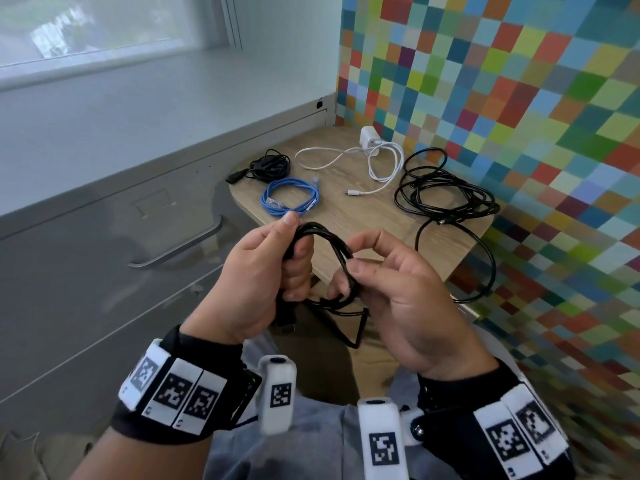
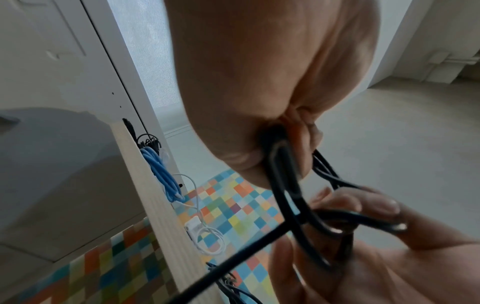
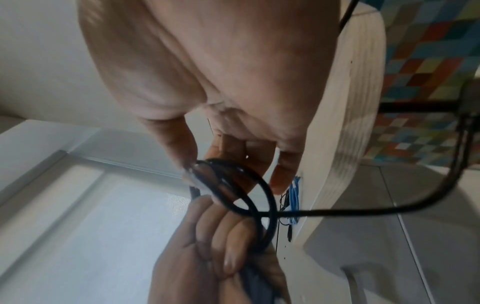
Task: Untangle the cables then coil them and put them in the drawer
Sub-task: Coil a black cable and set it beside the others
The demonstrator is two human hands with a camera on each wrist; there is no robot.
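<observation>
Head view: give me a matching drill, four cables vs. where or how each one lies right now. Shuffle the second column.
Things:
1. blue cable
2. white charger cable
3. black cable coil
4. small black bundle

States:
A. held between left hand and right hand, its tail running on to the loose black loops on the table
B. loose on the table, plugged into a white adapter by the wall
C. coiled on the table, just beyond the left thumb
D. at the table's far left corner, by the cabinet

Pairs: 1-C, 2-B, 3-A, 4-D
</observation>
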